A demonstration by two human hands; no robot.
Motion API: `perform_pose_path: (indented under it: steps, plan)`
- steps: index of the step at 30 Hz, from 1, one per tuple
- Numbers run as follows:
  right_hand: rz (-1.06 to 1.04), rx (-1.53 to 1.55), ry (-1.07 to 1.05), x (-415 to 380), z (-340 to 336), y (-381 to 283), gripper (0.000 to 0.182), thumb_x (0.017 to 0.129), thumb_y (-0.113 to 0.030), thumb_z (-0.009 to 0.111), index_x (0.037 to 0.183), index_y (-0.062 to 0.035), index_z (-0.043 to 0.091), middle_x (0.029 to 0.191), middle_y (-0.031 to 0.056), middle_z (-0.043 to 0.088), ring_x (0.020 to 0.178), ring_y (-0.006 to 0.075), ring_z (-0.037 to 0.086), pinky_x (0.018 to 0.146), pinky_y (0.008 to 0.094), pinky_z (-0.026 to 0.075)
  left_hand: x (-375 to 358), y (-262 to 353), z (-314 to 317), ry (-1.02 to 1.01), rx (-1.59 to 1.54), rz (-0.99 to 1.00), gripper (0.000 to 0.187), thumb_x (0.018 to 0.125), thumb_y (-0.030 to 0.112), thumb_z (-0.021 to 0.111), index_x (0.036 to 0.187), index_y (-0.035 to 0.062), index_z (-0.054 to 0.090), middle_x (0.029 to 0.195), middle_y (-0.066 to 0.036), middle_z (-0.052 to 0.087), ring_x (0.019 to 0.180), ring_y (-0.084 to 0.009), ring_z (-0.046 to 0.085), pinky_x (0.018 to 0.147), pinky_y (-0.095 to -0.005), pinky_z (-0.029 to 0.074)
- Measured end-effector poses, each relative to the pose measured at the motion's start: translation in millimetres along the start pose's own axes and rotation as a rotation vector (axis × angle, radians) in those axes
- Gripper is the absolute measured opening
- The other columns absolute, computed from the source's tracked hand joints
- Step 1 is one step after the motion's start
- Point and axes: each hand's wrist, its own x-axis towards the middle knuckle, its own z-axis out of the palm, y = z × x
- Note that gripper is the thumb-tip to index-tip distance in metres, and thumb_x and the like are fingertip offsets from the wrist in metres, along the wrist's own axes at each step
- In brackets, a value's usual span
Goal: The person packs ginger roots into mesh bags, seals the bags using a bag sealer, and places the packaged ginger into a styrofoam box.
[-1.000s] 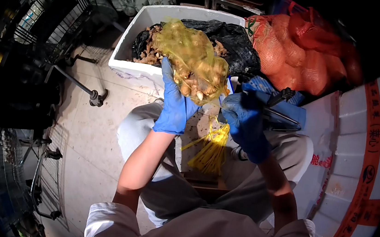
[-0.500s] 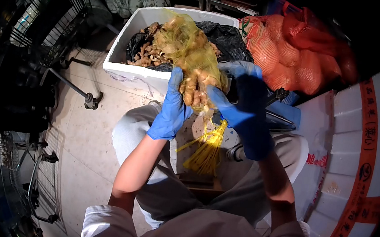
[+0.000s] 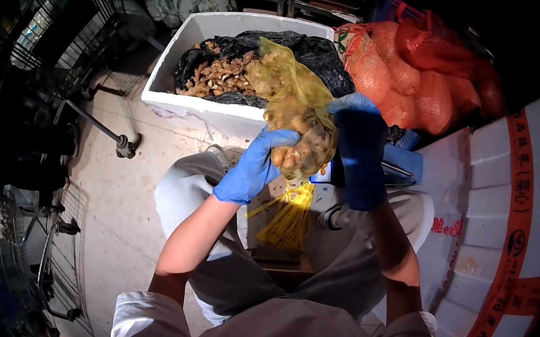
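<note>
A yellow mesh bag (image 3: 287,71) filled with ginger (image 3: 301,155) hangs between my two blue-gloved hands, in front of a white foam box (image 3: 210,108). My left hand (image 3: 259,161) is wrapped round the bag's lower left side, its thumb over the ginger. At the bag's upper right, my right hand (image 3: 359,145) has its fingertips closed on the mesh; shadow hides part of them. Loose ginger pieces (image 3: 217,76) lie on black plastic (image 3: 318,58) inside the box. Below the bag, a bunch of yellow strips (image 3: 285,219) spreads between my knees.
Red mesh sacks (image 3: 386,69) are piled right of the box. A white foam box with orange printed tape (image 3: 521,188) stands close on my right. Wire racks with metal legs (image 3: 126,145) line the left side. A blue item (image 3: 405,163) sits beyond my right knee.
The bag has come down and towards me, with its loose upper part slumping to the right. My left hand has shifted right round the ginger; my right hand has moved up along the bag.
</note>
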Motion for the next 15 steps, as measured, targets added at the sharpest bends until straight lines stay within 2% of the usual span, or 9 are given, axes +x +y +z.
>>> perform_pose_path:
  steps: [2, 3, 4, 7, 10, 12, 13, 15]
  plan:
    - [0.332, 0.485, 0.118, -10, 5, 10, 0.008, 0.072, -0.011, 0.049, 0.071, -0.0068, 0.055, 0.064, 0.011, 0.052, 0.059, 0.0266, 0.052, 0.054, 0.0322, 0.041, 1, -1, 0, 0.049, 0.023, 0.021, 0.032, 0.073, 0.006, 0.051, 0.104, 0.0034, 0.044, 0.085, -0.006, 0.052, 0.079, -0.0157, 0.054, 0.064, -0.0223, 0.044]
    - [0.249, 0.337, 0.076, -13, 2, 17, 0.009, 0.075, -0.011, 0.047, 0.073, -0.0057, 0.055, 0.066, 0.0081, 0.054, 0.06, 0.022, 0.052, 0.056, 0.0307, 0.041, 2, -1, -7, 0.001, 0.062, 0.008, 0.032, 0.072, 0.006, 0.051, 0.103, 0.0032, 0.045, 0.085, -0.005, 0.052, 0.079, -0.0157, 0.054, 0.066, -0.0227, 0.044]
    - [0.252, 0.334, 0.077, -20, 4, 23, 0.009, 0.075, -0.011, 0.047, 0.073, -0.0057, 0.055, 0.066, 0.0081, 0.054, 0.06, 0.022, 0.052, 0.056, 0.0307, 0.041, 4, -2, -12, -0.047, 0.1, -0.005, 0.031, 0.072, 0.006, 0.051, 0.102, 0.0029, 0.046, 0.084, -0.005, 0.052, 0.079, -0.0158, 0.054, 0.067, -0.0231, 0.044]
    - [0.277, 0.232, 0.132, -33, 8, 26, 0.012, 0.079, -0.012, 0.045, 0.076, -0.0043, 0.054, 0.069, 0.0038, 0.053, 0.062, 0.0164, 0.05, 0.058, 0.029, 0.04, 7, -10, -20, 0.009, 0.028, 0.012, 0.029, 0.068, 0.004, 0.051, 0.096, -0.0025, 0.049, 0.084, -0.01, 0.055, 0.081, -0.0194, 0.056, 0.068, -0.0266, 0.048]
    - [0.387, 0.425, 0.227, -33, -1, 8, 0.013, 0.081, -0.014, 0.045, 0.08, -0.0034, 0.053, 0.074, 0.0013, 0.052, 0.067, 0.0126, 0.048, 0.06, 0.0266, 0.039, 2, -9, -5, 0.083, 0.145, 0.028, 0.033, 0.068, 0.001, 0.05, 0.101, -0.0018, 0.046, 0.086, -0.009, 0.055, 0.083, -0.0169, 0.055, 0.068, -0.0261, 0.048]
    - [0.524, 0.901, 0.161, -27, -9, -3, 0.011, 0.081, -0.012, 0.046, 0.081, -0.0037, 0.052, 0.076, 0.0015, 0.051, 0.069, 0.0132, 0.048, 0.061, 0.0261, 0.039, 0, -3, 11, 0.014, 0.131, 0.015, 0.032, 0.07, 0.0, 0.05, 0.101, -0.0012, 0.046, 0.088, -0.009, 0.054, 0.083, -0.0159, 0.055, 0.07, -0.0251, 0.048]
    - [0.527, 0.899, 0.16, -22, -11, -9, 0.011, 0.081, -0.012, 0.046, 0.081, -0.0037, 0.052, 0.076, 0.0015, 0.051, 0.069, 0.0132, 0.048, 0.061, 0.0261, 0.039, -1, -3, 15, -0.052, 0.118, 0.001, 0.03, 0.071, 0.0, 0.05, 0.101, -0.0006, 0.046, 0.09, -0.009, 0.054, 0.084, -0.0148, 0.055, 0.071, -0.0242, 0.047]
    - [0.659, 0.964, 0.193, -21, -10, -16, 0.008, 0.079, -0.01, 0.049, 0.08, -0.0033, 0.053, 0.074, 0.0026, 0.051, 0.069, 0.0128, 0.048, 0.062, 0.0261, 0.039, 7, -8, -1, -0.09, 0.082, -0.049, 0.03, 0.073, -0.001, 0.049, 0.103, 0.0001, 0.046, 0.093, -0.008, 0.054, 0.085, -0.0142, 0.054, 0.073, -0.0235, 0.046]
